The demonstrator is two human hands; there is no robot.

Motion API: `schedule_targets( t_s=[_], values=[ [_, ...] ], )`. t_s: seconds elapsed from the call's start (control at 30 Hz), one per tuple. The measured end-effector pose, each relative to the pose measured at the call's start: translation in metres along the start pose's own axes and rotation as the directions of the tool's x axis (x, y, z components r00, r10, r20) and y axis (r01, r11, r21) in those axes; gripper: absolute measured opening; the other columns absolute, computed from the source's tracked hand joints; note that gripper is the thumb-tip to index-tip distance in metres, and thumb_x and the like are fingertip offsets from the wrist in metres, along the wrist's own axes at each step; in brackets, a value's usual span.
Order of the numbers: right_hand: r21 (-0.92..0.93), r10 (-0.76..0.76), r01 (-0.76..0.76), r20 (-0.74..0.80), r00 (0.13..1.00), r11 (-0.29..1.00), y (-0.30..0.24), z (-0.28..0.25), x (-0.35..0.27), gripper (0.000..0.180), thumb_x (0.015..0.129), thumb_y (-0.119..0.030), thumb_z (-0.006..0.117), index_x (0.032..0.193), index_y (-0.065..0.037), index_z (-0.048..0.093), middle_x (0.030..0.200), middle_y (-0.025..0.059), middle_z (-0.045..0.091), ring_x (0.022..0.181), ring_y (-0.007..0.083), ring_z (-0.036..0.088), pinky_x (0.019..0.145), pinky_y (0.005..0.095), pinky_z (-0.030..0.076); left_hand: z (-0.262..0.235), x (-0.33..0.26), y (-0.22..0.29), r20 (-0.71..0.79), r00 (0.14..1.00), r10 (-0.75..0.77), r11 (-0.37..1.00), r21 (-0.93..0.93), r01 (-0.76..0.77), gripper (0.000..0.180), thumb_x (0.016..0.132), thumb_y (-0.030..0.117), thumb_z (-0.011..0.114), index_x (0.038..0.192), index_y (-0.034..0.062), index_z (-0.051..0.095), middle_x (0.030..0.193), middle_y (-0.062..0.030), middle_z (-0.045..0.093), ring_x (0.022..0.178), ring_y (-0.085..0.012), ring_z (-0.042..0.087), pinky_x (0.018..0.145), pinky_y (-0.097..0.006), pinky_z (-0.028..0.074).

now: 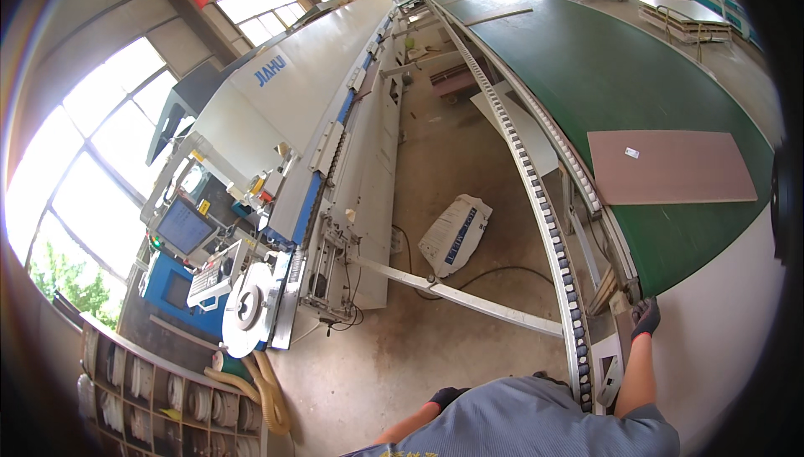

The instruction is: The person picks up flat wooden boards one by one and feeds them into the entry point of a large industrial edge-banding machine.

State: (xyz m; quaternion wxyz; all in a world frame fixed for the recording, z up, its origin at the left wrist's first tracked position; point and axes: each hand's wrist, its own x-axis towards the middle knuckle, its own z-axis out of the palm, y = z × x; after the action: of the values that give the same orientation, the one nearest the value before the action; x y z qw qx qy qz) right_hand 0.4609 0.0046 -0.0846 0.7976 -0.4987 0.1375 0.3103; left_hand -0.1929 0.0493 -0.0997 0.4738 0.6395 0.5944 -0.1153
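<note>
My right hand point(645, 317), in a dark glove with a red cuff, is at the near corner of a large white panel point(716, 331). Its fingers are curled at the panel's edge, beside the end of the green conveyor belt point(670, 260). My left hand point(446, 397), also dark-gloved, hangs low beside my body; my grey shirt covers part of it and its fingers do not show clearly. On the belt, a pinkish-brown rectangular board point(678, 176) lies flat with a small white label point(631, 153) on it.
A roller rail point(548, 235) runs along the belt's left side. Across the aisle stands a long white machine point(280, 105) with a monitor point(186, 227). A white sack point(455, 235) lies on the floor near a metal crossbar point(461, 296). A shelf of rolls point(167, 394) stands lower left.
</note>
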Motion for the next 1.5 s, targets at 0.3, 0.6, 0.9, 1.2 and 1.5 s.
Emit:
schedule_targets(
  t_s=[0.3, 0.6, 0.9, 1.2, 1.5],
  values=[
    [0.115, 0.083, -0.082, -0.007, 0.996, 0.990, -0.009, -0.002, 0.035, 0.052, 0.084, -0.048, 0.055, 0.120, -0.011, 0.049, 0.104, -0.0003, 0.057, 0.079, 0.0113, 0.053, 0.071, 0.0248, 0.042, -0.001, 0.004, 0.003, -0.011, 1.000, 0.000, 1.000, 0.004, 0.000, 0.043, 0.087, 0.047, 0.043, 0.120, 0.0233, 0.056, 0.114, -0.0144, 0.060, 0.107, -0.0314, 0.057, 0.089, -0.040, 0.045],
    [0.158, 0.134, -0.137, 0.030, 0.991, 0.978, -0.015, -0.008, 0.034, 0.070, 0.081, -0.054, 0.056, 0.135, -0.014, 0.037, 0.129, 0.0021, 0.044, 0.094, 0.0139, 0.049, 0.084, 0.0277, 0.041, 0.009, 0.005, 0.006, -0.007, 1.000, 0.001, 1.000, 0.003, -0.001, 0.043, 0.088, 0.048, 0.042, 0.121, 0.0239, 0.056, 0.115, -0.0142, 0.060, 0.107, -0.0312, 0.057, 0.090, -0.039, 0.045],
    [0.209, 0.133, -0.126, -0.017, 0.991, 0.970, -0.018, -0.017, 0.026, 0.076, 0.081, -0.054, 0.054, 0.138, -0.009, 0.030, 0.131, 0.0057, 0.041, 0.106, 0.0180, 0.047, 0.095, 0.0328, 0.039, 0.022, 0.012, 0.003, 0.023, 0.999, 0.046, 0.999, 0.029, -0.046, 0.044, 0.088, 0.049, 0.041, 0.121, 0.0245, 0.056, 0.116, -0.0139, 0.060, 0.108, -0.0310, 0.057, 0.090, -0.039, 0.045],
    [0.373, 0.138, -0.113, -0.042, 0.990, 0.921, -0.010, -0.047, 0.028, 0.072, 0.082, -0.054, 0.053, 0.136, -0.009, 0.035, 0.142, 0.0042, 0.035, 0.130, 0.0192, 0.034, 0.107, 0.0345, 0.028, 0.039, 0.029, -0.013, 0.064, 0.982, 0.176, 0.970, 0.158, -0.184, 0.044, 0.089, 0.050, 0.040, 0.122, 0.0251, 0.056, 0.116, -0.0137, 0.060, 0.108, -0.0308, 0.057, 0.091, -0.039, 0.044],
    [0.459, 0.141, -0.099, -0.059, 0.988, 0.883, -0.042, -0.083, -0.027, 0.065, 0.087, -0.054, 0.045, 0.135, -0.010, 0.040, 0.141, 0.0083, 0.040, 0.131, 0.0242, 0.034, 0.111, 0.0351, 0.020, -0.005, 0.028, 0.075, 0.096, 0.894, 0.438, 0.820, 0.365, -0.441, 0.041, 0.083, 0.043, 0.053, 0.105, 0.0116, 0.065, 0.108, -0.0131, 0.063, 0.104, -0.0310, 0.058, 0.087, -0.040, 0.046]
  ],
)
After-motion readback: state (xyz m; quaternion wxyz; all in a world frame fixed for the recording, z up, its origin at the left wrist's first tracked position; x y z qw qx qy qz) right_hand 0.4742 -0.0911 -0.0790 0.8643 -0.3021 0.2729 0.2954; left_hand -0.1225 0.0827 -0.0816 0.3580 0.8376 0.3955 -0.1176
